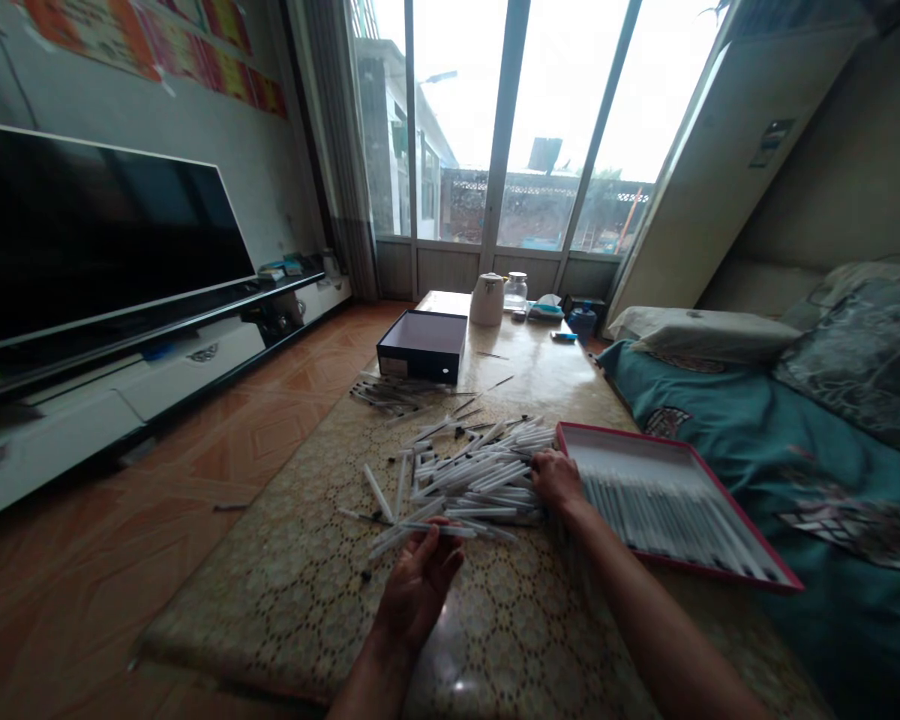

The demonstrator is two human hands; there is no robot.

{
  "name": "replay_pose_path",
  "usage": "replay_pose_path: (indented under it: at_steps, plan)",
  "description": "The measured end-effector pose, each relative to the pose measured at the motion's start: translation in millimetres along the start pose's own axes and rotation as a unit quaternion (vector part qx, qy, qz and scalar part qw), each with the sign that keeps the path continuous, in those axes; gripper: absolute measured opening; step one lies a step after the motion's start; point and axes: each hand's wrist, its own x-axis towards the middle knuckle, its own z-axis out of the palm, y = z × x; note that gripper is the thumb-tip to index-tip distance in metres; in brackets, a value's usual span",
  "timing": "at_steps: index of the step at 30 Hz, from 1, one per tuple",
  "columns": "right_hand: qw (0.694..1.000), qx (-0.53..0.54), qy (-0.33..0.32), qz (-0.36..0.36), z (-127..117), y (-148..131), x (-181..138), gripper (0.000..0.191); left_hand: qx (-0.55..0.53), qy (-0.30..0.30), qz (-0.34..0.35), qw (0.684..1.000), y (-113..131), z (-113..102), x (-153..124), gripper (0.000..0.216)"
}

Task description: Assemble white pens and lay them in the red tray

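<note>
My left hand (pixel 422 572) pinches a slim white pen (pixel 450 530) between thumb and fingers, level and just above the tablecloth. Beyond it spreads a loose pile of white pen barrels (pixel 487 480). At the pile's right edge is my right hand (pixel 556 478), its fingers curled; what they hold, if anything, is hidden. Right beside that hand lies a shallow red-rimmed box lid (pixel 622 435) with a row of pens (pixel 652 515) with dark ends. Dark thin refills (pixel 390 393) lie in a bunch behind the pile, and a small black cap (pixel 366 576) sits left of my left hand.
A dark open box (pixel 420 362) stands on the table (pixel 270 600) behind the refills. Farther back are a beige kettle (pixel 487 300), a glass jar (pixel 517 290) and a tissue pack (pixel 546 308). A sofa bed (pixel 720 400) borders the right side; a TV cabinet (pixel 157 385) runs along the left.
</note>
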Motion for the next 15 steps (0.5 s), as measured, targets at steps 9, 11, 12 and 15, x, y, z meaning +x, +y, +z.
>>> replay_pose_path:
  at_steps: [9,11,12,15]
  plan:
    - [0.991,0.129,0.029,0.006,-18,-8,-25,0.016,0.036,-0.023,0.016,0.999,-2,1,0,0.016]
    - [0.965,0.260,0.027,-0.002,-21,-20,-50,0.020,0.042,-0.029,0.019,0.998,-2,3,-1,0.018]
    - [0.937,0.348,0.029,-0.001,-21,-27,-63,0.021,0.047,-0.029,0.023,0.998,-3,4,-1,0.019]
    - [0.865,0.500,0.038,0.022,-18,-51,-102,0.024,0.066,-0.029,0.035,0.997,-3,8,-2,0.019]
